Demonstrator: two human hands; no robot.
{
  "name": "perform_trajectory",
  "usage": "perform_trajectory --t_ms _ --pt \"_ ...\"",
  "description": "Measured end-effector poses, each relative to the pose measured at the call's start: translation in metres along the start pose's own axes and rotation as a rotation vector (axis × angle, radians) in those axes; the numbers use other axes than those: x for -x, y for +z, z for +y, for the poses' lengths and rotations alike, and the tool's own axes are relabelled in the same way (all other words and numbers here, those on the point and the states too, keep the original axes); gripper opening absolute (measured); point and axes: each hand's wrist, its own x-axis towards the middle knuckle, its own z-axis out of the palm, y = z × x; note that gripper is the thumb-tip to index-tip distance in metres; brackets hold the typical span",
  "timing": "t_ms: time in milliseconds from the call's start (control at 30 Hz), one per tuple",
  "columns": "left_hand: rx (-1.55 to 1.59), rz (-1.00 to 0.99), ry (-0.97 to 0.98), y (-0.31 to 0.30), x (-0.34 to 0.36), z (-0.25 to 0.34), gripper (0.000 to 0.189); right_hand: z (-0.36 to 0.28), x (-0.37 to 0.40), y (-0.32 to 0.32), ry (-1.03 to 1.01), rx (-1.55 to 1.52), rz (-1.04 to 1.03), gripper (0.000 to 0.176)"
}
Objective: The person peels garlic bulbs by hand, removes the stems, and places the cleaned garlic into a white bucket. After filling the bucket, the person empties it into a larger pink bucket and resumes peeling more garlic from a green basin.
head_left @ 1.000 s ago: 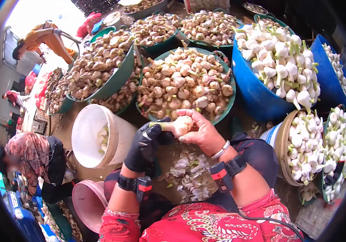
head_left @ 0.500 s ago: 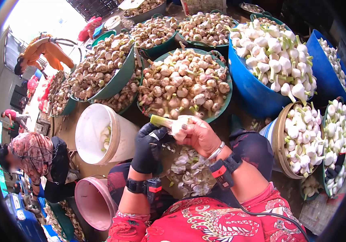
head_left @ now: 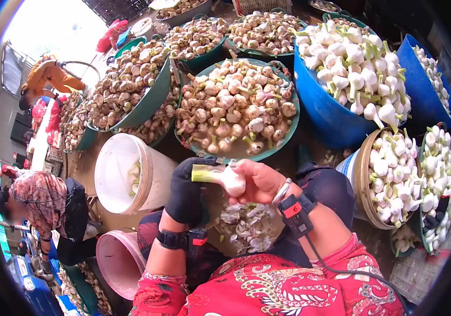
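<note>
A garlic bulb point(head_left: 233, 181) with a green-tipped stem is held between my two hands, its stem pointing left. My left hand point(head_left: 189, 189), in a black glove, is closed around the stem side. The bare fingers of my right hand point(head_left: 259, 180) are wrapped against the white bulb from the right. Beneath my hands lies a pile of loose peeled skins point(head_left: 246, 226). Just beyond them stands a green tub point(head_left: 295, 118) of unpeeled, brownish garlic.
A white bucket point(head_left: 165, 171) with some pieces inside and a pink bucket point(head_left: 117, 263) stand at left. Blue tubs point(head_left: 315, 105) and a white bucket point(head_left: 347, 181) of clean garlic are at right. A person point(head_left: 44, 203) bends at far left; another point(head_left: 52, 76) is farther back.
The bulb has turned so its stem points more level, and more of its white surface shows. My left hand has moved slightly left. The view has shifted a little.
</note>
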Motion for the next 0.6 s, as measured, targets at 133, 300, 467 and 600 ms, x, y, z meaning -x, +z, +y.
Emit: perform_trajectory --t_ms 133,300,467,600 --pt "0.051 -0.106 0.108 0.009 0.004 0.012 0.026 0.003 -0.002 -0.006 0.116 -0.057 -0.165 0.048" --pt "-0.016 -0.116 0.051 -0.017 0.014 -0.034 0.028 0.001 0.002 -0.002 -0.076 -0.106 -0.135 0.046" --pt "0.456 0.075 -0.287 0.009 0.023 0.01 0.031 0.0 -0.003 0.004 -0.172 -0.011 0.049 0.042" --pt "0.412 0.065 -0.135 0.011 0.013 0.011 0.028 -0.002 -0.008 0.007 -0.16 -0.019 0.105 0.034"
